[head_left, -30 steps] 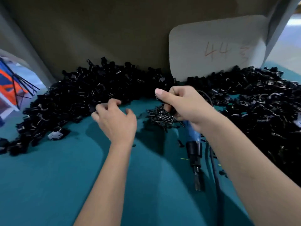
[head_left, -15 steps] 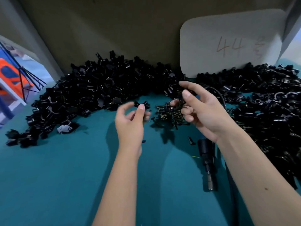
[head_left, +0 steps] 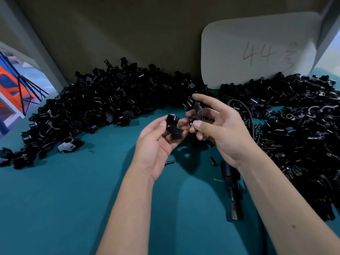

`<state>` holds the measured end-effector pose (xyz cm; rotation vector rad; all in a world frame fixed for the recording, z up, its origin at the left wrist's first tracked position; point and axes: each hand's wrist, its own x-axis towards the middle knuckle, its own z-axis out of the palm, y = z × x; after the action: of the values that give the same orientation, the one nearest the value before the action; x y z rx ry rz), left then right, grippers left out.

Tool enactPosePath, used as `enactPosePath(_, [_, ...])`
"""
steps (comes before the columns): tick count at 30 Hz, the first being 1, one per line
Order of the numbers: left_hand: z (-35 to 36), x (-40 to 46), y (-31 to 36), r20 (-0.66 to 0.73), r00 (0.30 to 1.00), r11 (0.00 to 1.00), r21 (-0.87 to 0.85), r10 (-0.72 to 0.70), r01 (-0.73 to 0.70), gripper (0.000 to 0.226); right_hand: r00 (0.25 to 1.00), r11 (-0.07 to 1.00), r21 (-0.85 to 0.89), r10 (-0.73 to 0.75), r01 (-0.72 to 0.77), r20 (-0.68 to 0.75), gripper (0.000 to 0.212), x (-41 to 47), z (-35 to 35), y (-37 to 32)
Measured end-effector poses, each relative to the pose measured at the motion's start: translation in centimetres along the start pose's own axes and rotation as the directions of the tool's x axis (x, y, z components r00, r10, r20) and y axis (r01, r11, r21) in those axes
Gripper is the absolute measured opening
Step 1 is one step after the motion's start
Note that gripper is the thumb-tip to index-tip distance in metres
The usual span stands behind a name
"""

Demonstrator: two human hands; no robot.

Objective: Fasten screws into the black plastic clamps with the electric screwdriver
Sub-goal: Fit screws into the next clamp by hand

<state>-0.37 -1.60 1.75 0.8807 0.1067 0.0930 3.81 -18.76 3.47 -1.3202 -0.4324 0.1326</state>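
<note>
Across the teal surface (head_left: pixel 55 208), from nine to three o'clock, clamps (head_left: pixel 114 100) lie heaped. At four o'clock the electric screwdriver (head_left: pixel 232 184) rests untouched. Both hands have risen from the piles: left hand (head_left: pixel 156 144) now grips one clamp (head_left: pixel 173 128), right hand (head_left: pixel 220 129) fingers pinch another piece (head_left: pixel 197 110). Screw-fitting likely follows.

A black plastic clamp (head_left: pixel 173 127), a flat angular piece with a small hole, sits gripped in the left hand (head_left: pixel 156 142) at centre. At its 2 o'clock the right hand (head_left: pixel 219 126) pinches a second clamp piece (head_left: pixel 197 111) (curved, edge-on). Heaps of clamps (head_left: pixel 110 103) spread from 9 to 3 o'clock. The electric screwdriver (head_left: pixel 231 183) lies at 5 o'clock, tip toward the viewer. One loose screw (head_left: pixel 169 163) lies at 6 o'clock.
</note>
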Motion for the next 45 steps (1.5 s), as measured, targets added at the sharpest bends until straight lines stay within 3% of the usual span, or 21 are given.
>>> enactPosePath(4, [0.0,0.5,-0.3,-0.097,0.995,0.999,0.041,0.020,-0.016,0.036,1.000,1.000,-0.016,-0.024,0.024,0.011,0.061,0.1,0.2,0.2])
enactPosePath(10, [0.2,0.9,-0.7,-0.161,0.973,0.972,0.196,0.164,-0.132,0.048,0.999,1.000,-0.025,0.009,-0.010,-0.036,0.048,0.3,1.1,0.9])
enactPosePath(18, [0.5,0.6,-0.9,0.026,0.994,0.975,0.192,0.107,-0.110,0.052,0.994,0.996,-0.073,0.041,-0.049,-0.103,0.028,0.3,1.3,0.9])
enactPosePath(21, [0.5,0.6,-0.9,0.088,0.989,0.969,0.211,0.115,-0.131,0.043,0.991,0.993,-0.104,0.034,-0.048,-0.128,0.023,0.3,1.3,0.9])
enactPosePath(27, [0.3,0.4,-1.2,0.097,0.990,0.956,0.266,0.101,-0.123,0.027,0.992,0.992,-0.113,-0.070,0.059,-0.101,0.015,0.3,1.1,0.9])
enactPosePath(32, [0.8,0.4,-1.5,0.040,0.990,0.929,0.343,0.136,-0.141,0.026,0.980,0.995,0.022,-0.087,0.093,-0.177,0.024,0.4,0.8,0.7])
enactPosePath(35, [0.4,0.6,-1.3,0.021,0.986,0.912,0.378,0.164,-0.160,0.023,0.979,0.995,-0.057,-0.088,0.079,-0.183,0.031,0.5,0.4,0.8])
enactPosePath(38, [0.2,0.5,-0.9,0.082,0.984,0.912,0.368,0.161,-0.180,0.034,0.992,0.989,-0.134,-0.070,0.056,-0.101,0.034,0.5,0.6,0.8])
enactPosePath(42, [-0.2,0.4,-0.7,0.113,0.970,0.882,0.404,0.214,-0.242,0.033,0.995,0.986,-0.164,-0.043,0.029,-0.087,0.016,0.4,0.7,0.9])
enactPosePath(45, [-0.4,0.5,-0.5,0.126,0.966,0.876,0.408,0.226,-0.258,0.032,0.994,0.977,-0.198,-0.092,0.078,-0.064,0.015,0.4,0.6,0.9])
